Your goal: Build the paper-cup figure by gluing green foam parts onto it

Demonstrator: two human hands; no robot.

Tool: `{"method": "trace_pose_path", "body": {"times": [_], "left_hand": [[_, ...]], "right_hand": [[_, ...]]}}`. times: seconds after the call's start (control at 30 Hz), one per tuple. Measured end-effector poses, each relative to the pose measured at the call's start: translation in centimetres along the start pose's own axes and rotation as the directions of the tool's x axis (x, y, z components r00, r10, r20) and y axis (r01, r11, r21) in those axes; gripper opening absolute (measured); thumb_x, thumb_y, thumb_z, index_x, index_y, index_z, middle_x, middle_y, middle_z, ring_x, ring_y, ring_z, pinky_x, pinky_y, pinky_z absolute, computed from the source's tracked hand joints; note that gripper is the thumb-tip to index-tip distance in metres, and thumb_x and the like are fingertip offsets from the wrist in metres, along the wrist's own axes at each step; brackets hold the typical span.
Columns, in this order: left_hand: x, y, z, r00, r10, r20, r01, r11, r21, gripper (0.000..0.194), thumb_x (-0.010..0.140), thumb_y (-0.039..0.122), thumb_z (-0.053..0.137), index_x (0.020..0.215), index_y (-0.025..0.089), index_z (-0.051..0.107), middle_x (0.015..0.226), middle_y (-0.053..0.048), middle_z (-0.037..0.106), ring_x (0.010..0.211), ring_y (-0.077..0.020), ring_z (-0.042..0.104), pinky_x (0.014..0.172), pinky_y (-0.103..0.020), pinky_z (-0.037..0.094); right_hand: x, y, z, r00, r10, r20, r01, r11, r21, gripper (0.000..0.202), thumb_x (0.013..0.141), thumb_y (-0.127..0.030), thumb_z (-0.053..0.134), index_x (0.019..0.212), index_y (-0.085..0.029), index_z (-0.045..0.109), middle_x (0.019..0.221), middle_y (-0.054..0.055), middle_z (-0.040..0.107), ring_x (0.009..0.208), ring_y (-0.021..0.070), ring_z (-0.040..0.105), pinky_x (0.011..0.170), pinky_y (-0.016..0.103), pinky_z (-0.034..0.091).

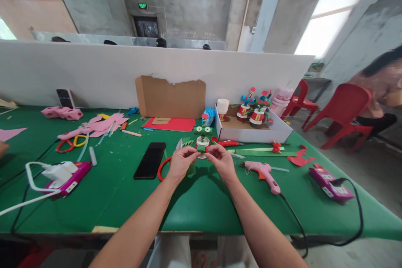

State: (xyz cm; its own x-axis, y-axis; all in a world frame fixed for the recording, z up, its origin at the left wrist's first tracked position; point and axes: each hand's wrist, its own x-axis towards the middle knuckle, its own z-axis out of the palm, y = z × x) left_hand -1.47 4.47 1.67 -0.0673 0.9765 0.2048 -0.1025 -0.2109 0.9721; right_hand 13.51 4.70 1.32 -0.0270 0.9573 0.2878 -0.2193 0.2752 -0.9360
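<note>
In the middle of the green table stands a small paper-cup robot with a green head, white round eyes, a red-topped spring and folded green paper arms. My left hand pinches its front low down from the left. Opposite it, my right hand pinches the same spot from the right, fingertips nearly meeting. A small green piece shows on the cup just above the fingertips; whether it is loose or stuck on cannot be made out. Red-handled scissors lie partly behind my left hand. A pink glue gun rests to the right.
A white box holds similar cup robots and white cups. A black phone lies left of my hands. Green paper strips, red scraps, pink paper and power strips lie around. A person sits at right.
</note>
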Motion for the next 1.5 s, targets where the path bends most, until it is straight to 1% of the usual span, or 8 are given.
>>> {"method": "trace_pose_path", "body": {"times": [0.17, 0.33, 0.53, 0.8, 0.97, 1.13, 1.27, 1.5], "left_hand": [[0.0, -0.4, 0.0, 1.0, 0.018, -0.002, -0.018, 0.998, 0.052, 0.029, 0.057, 0.041, 0.08, 0.061, 0.016, 0.064, 0.05, 0.005, 0.057, 0.048, -0.0079, 0.048, 0.046, -0.02, 0.038], [0.0, -0.6, 0.0, 0.999, 0.034, -0.018, -0.033, 0.997, 0.076, 0.03, 0.057, 0.043, 0.079, 0.061, 0.016, 0.066, 0.051, 0.004, 0.057, 0.049, -0.0083, 0.047, 0.047, -0.02, 0.038], [0.1, -0.7, -0.1, 1.0, 0.023, -0.011, -0.022, 0.996, 0.09, 0.028, 0.058, 0.042, 0.078, 0.064, 0.017, 0.068, 0.055, 0.002, 0.06, 0.052, -0.0101, 0.049, 0.049, -0.022, 0.04], [0.0, -1.1, -0.3, 0.989, 0.146, 0.025, -0.148, 0.977, 0.153, 0.021, 0.065, 0.039, 0.073, 0.069, 0.018, 0.074, 0.062, 0.0, 0.064, 0.055, -0.0113, 0.052, 0.051, -0.023, 0.041], [0.0, -1.2, -0.4, 0.977, 0.211, 0.023, -0.212, 0.962, 0.172, 0.018, 0.068, 0.036, 0.071, 0.07, 0.019, 0.074, 0.063, -0.001, 0.066, 0.057, -0.0118, 0.055, 0.053, -0.023, 0.044], [0.0, -1.2, -0.4, 0.992, 0.118, 0.05, -0.125, 0.979, 0.159, 0.015, 0.068, 0.03, 0.071, 0.076, 0.018, 0.075, 0.064, -0.001, 0.07, 0.053, -0.0119, 0.057, 0.051, -0.023, 0.048], [-0.2, -1.0, -0.2, 0.994, 0.08, 0.074, -0.089, 0.989, 0.119, 0.018, 0.069, 0.027, 0.069, 0.083, 0.019, 0.076, 0.068, -0.001, 0.073, 0.052, -0.0122, 0.059, 0.051, -0.024, 0.05], [-0.2, -0.7, -0.2, 0.996, 0.071, 0.054, -0.076, 0.992, 0.104, 0.016, 0.07, 0.028, 0.068, 0.079, 0.019, 0.077, 0.063, -0.001, 0.072, 0.051, -0.0136, 0.062, 0.052, -0.024, 0.052]], "right_hand": [[0.0, 0.2, -0.1, 0.998, -0.065, 0.007, 0.066, 0.994, -0.085, 0.018, 0.065, -0.032, 0.076, 0.068, -0.021, 0.061, 0.076, -0.001, 0.062, 0.062, 0.0125, 0.055, 0.06, 0.026, 0.047], [-0.1, 0.1, -0.1, 1.0, -0.021, 0.009, 0.022, 0.998, -0.062, 0.02, 0.064, -0.032, 0.076, 0.074, -0.021, 0.062, 0.073, -0.002, 0.062, 0.059, 0.0118, 0.054, 0.056, 0.025, 0.048], [-0.2, 0.0, 0.1, 1.0, -0.011, 0.004, 0.011, 0.997, -0.08, 0.022, 0.064, -0.034, 0.076, 0.068, -0.02, 0.06, 0.07, -0.002, 0.062, 0.054, 0.0105, 0.053, 0.054, 0.025, 0.047], [-0.3, -0.2, 0.1, 1.0, 0.002, -0.019, -0.003, 0.997, -0.074, 0.027, 0.064, -0.039, 0.077, 0.068, -0.02, 0.059, 0.063, -0.003, 0.062, 0.051, 0.0114, 0.056, 0.046, 0.023, 0.043], [-0.4, -0.2, 0.1, 1.0, -0.025, 0.009, 0.025, 0.999, -0.048, 0.026, 0.065, -0.038, 0.078, 0.067, -0.021, 0.059, 0.069, -0.002, 0.065, 0.057, 0.0131, 0.061, 0.055, 0.026, 0.052], [-0.4, -0.1, 0.1, 0.998, -0.067, 0.018, 0.067, 0.997, -0.037, 0.024, 0.066, -0.037, 0.078, 0.068, -0.021, 0.061, 0.074, 0.0, 0.067, 0.066, 0.0155, 0.064, 0.07, 0.033, 0.056], [-0.4, 0.0, 0.0, 0.996, -0.076, 0.039, 0.077, 0.997, -0.017, 0.02, 0.068, -0.034, 0.077, 0.069, -0.022, 0.061, 0.077, 0.0, 0.067, 0.068, 0.0156, 0.065, 0.072, 0.033, 0.056], [-0.4, 0.3, 0.3, 0.998, -0.041, 0.052, 0.041, 0.999, 0.015, 0.024, 0.066, -0.031, 0.078, 0.077, -0.023, 0.058, 0.076, -0.002, 0.066, 0.072, 0.0149, 0.066, 0.075, 0.031, 0.056]]}}
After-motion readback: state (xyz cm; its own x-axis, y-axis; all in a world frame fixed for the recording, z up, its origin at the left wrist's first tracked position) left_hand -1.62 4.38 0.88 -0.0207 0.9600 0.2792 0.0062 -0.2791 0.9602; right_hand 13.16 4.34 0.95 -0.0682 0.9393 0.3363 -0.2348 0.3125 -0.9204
